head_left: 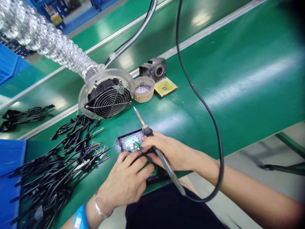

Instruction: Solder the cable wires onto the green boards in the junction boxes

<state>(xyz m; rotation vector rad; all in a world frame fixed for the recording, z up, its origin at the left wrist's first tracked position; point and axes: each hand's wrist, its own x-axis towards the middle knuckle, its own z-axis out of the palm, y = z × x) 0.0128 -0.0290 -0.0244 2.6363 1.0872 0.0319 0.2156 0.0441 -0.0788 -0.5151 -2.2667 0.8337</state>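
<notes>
A black plastic housing [124,140] with a green circuit board [132,142] inside lies at the near edge of the green bench. My left hand [126,179] rests on it, fingers curled over a black wire and the near part of the housing. My right hand [170,152] holds a soldering iron [164,162] like a pen, its metal tip [138,115] pointing up and away from the board. My right fingertips touch the board beside a small green connector. The iron's black cord [209,114] loops over my right forearm.
A fume extractor fan [107,97] on a silver flexible duct [43,38] hangs just behind the housing. A solder-dross cup [143,89], yellow sponge tray [165,87] and black iron stand [153,68] sit behind. Several black cables with coloured wire ends [69,152] lie left. Blue bins [10,171] stand far left.
</notes>
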